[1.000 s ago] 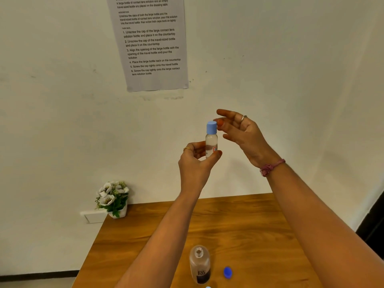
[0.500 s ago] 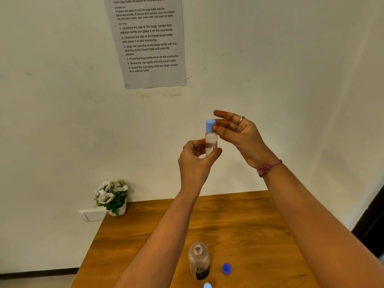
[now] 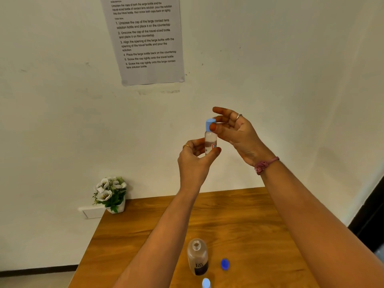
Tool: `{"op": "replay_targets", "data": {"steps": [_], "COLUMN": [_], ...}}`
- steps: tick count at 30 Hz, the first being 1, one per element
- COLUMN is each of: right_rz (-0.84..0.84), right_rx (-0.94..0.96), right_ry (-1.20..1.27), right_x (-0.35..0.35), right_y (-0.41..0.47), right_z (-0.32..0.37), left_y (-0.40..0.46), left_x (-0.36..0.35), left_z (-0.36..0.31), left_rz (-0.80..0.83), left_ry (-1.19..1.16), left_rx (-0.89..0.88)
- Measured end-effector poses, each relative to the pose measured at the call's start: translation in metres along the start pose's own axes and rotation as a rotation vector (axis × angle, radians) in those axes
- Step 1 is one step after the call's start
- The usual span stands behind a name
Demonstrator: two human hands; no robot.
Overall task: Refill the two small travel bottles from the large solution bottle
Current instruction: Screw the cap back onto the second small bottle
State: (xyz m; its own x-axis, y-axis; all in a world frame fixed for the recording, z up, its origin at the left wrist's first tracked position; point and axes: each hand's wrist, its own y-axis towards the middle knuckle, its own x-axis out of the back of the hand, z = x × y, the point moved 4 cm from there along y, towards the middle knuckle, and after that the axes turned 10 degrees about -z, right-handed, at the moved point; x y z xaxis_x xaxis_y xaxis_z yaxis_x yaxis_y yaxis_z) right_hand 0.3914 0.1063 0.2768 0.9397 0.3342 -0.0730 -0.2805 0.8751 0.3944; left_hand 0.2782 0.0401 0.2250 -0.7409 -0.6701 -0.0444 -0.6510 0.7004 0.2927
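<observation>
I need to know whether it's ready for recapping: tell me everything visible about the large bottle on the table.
The large bottle stands upright on the wooden table, clear plastic by its look, with a dark label low on its body. Its neck is open, with no cap on. A dark blue cap lies apart to its right. No hand touches it.

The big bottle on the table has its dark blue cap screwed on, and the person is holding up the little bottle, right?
Not quite. In the head view, the large bottle stands open; its dark blue cap lies beside it on the table. The left hand does hold up the small travel bottle.
</observation>
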Motion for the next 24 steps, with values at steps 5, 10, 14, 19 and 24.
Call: {"op": "replay_targets", "data": {"steps": [5, 10, 14, 19, 24], "right_rz": [0.041, -0.012, 0.097, 0.148, 0.108], "right_rx": [-0.023, -0.009, -0.078, -0.032, -0.022], "right_ry": [0.013, -0.014, 0.03, -0.04, -0.049], "right_x": [0.002, -0.001, 0.003, 0.005, 0.007], "right_y": [-0.003, -0.002, -0.005, -0.009, -0.009], "right_z": [-0.003, -0.003, -0.005, -0.005, -0.005], "left_y": [0.0, -0.003, -0.006, -0.008, -0.01], "left_x": [-0.001, -0.002, -0.002, -0.001, -0.002], "left_z": [0.0, 0.001, 0.002, 0.004, 0.003], "left_rz": [0.008, 0.026, 0.027, 0.044, 0.051], "left_ry": [0.001, 0.022, 0.011, 0.023, 0.076], "left_rx": [0.003, -0.01, 0.01, 0.011, -0.041]}}
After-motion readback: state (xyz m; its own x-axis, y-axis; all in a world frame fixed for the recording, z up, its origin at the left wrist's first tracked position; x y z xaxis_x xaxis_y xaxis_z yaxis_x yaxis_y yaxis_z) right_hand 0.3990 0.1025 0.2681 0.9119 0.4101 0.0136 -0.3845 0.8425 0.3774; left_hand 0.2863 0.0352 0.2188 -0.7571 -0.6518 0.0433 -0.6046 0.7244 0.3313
